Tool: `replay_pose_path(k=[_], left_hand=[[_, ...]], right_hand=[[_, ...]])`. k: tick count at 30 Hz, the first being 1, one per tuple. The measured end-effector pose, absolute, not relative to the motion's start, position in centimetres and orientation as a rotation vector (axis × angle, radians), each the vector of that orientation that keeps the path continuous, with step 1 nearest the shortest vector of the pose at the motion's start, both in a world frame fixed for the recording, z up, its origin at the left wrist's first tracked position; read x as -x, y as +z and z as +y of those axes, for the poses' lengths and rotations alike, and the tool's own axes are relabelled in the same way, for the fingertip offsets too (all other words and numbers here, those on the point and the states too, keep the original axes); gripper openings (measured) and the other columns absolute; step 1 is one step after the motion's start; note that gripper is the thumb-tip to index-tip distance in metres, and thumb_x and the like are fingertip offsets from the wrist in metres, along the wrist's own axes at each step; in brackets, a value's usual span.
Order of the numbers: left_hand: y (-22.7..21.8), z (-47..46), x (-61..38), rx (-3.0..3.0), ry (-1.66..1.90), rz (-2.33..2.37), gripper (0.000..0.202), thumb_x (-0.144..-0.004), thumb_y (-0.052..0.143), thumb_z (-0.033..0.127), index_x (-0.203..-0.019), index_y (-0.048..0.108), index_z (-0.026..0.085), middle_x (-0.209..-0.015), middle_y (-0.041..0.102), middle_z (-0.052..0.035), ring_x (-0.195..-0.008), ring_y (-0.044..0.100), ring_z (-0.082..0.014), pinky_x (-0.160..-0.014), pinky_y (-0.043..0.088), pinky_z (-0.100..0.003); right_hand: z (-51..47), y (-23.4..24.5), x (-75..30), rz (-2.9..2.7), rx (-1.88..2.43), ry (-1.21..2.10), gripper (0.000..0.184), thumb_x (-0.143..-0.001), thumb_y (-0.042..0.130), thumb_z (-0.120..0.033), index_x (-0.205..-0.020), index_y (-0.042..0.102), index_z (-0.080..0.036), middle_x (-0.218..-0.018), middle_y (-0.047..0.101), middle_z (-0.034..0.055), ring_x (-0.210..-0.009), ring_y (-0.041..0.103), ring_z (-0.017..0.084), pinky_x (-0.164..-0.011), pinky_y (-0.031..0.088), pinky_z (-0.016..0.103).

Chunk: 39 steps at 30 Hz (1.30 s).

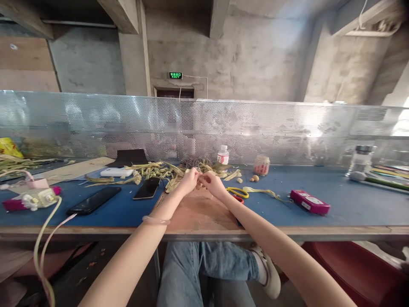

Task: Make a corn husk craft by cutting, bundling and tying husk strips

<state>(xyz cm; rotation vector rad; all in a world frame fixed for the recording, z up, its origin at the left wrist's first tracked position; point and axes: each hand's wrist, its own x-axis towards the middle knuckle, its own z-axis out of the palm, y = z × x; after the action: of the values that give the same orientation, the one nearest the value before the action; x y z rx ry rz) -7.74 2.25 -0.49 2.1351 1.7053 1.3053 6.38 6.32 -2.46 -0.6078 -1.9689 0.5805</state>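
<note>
Over a brown board (pixel 198 213) at the table's middle, my left hand (pixel 191 180) and my right hand (pixel 211 182) meet fingertip to fingertip. Both are closed in a pinch. What lies between the fingers is too small and too covered to make out. Pale dried plant strips, like husks (pixel 174 182), lie just beyond and to the left of my hands. Scissors with yellow handles (pixel 239 192) rest right of my right wrist, with a red handle (pixel 239 199) partly hidden by my forearm.
Left are two dark phones (pixel 94 200) (pixel 147 188), a white device (pixel 116 172) and cabled sockets (pixel 35 198). A small bottle (pixel 223 156) and a jar (pixel 262 165) stand behind. A magenta box (pixel 309 201) lies right. A perforated metal screen (pixel 275 132) closes the back.
</note>
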Motion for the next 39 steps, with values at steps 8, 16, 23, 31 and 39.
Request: replay_pose_path(k=[8,16,23,31,39], left_hand=[[-0.6,2.4,8.0,-2.078,1.283,1.605,0.013,-0.089,0.038,0.025,-0.077,0.042,0.022,-0.05,0.053,0.0041,-0.038,0.054,-0.0139,-0.04,0.04,-0.024],[-0.8,2.7,8.3,-2.039,1.301,1.641,0.012,-0.088,0.04,0.024,-0.078,0.045,0.02,-0.061,0.058,0.0011,-0.046,0.058,-0.0147,-0.046,0.045,-0.026],[-0.7,2.5,7.8,-2.012,1.332,1.763,0.012,-0.089,0.04,0.022,-0.079,0.046,0.019,-0.066,0.057,-0.0017,-0.045,0.055,-0.0139,-0.047,0.042,-0.027],[-1.0,3.0,8.1,-2.044,1.348,1.844,0.015,-0.087,0.042,0.02,-0.072,0.044,0.02,-0.059,0.051,0.0003,-0.054,0.051,-0.0156,-0.054,0.038,-0.026],[-1.1,3.8,8.5,-2.04,1.408,1.823,0.015,-0.089,0.039,0.022,-0.075,0.043,0.02,-0.063,0.05,0.0005,-0.062,0.051,-0.016,-0.06,0.039,-0.026]], right_hand=[[6.3,-2.5,-6.4,-1.953,0.623,0.548,0.014,-0.076,0.055,-0.033,-0.079,0.058,-0.019,-0.063,0.061,-0.0008,-0.05,0.055,0.011,-0.05,0.043,0.023],[5.9,-2.3,-6.5,-1.985,0.61,0.517,0.012,-0.075,0.056,-0.031,-0.071,0.055,-0.019,-0.054,0.057,-0.0036,-0.048,0.054,0.011,-0.049,0.041,0.021],[5.9,-2.2,-6.5,-1.984,0.615,0.479,0.015,-0.075,0.056,-0.031,-0.067,0.053,-0.019,-0.051,0.056,-0.0039,-0.048,0.053,0.011,-0.051,0.04,0.021],[6.5,-2.6,-6.2,-2.029,0.605,0.489,0.011,-0.079,0.052,-0.027,-0.073,0.057,-0.018,-0.062,0.063,-0.0002,-0.052,0.056,0.012,-0.053,0.044,0.022],[6.9,-2.8,-6.0,-2.055,0.513,0.385,0.024,-0.08,0.039,-0.014,-0.101,0.051,-0.016,-0.082,0.064,0.006,-0.075,0.06,0.017,-0.072,0.046,0.028]])
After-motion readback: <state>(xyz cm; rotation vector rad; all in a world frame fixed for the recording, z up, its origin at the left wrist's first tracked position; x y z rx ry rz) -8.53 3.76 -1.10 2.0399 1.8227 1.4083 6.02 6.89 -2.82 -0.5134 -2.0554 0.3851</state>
